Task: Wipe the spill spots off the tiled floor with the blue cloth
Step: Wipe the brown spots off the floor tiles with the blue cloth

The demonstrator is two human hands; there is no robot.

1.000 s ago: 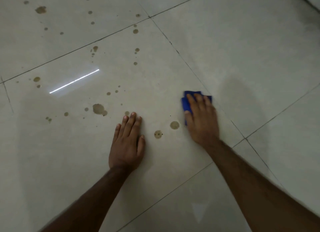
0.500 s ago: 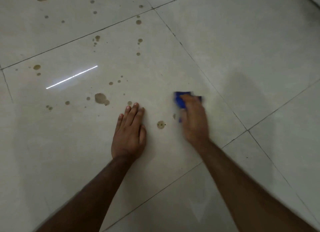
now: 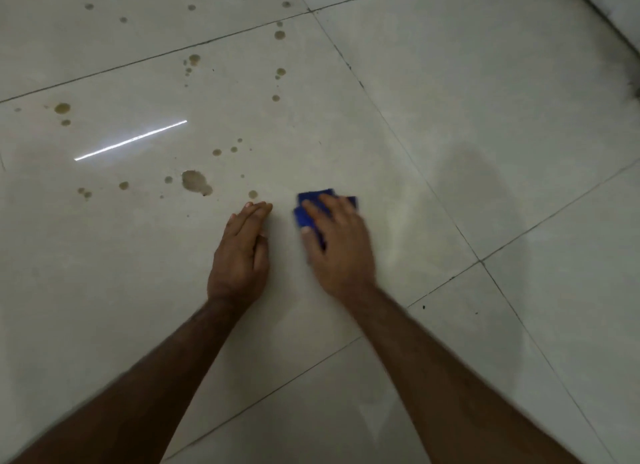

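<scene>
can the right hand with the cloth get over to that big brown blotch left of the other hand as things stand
Probably not directly. The left hand lies flat on the tile between the right hand, pressing the blue cloth, and the big blotch. Going round past the fingertips looks free.

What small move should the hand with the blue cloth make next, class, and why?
Probably slide the blue cloth leftward and slightly away, past the resting left hand, onto the small brown spot just beyond its fingers. The right hand presses the cloth flat on the tile, and that spot is the nearest one visible.
</scene>
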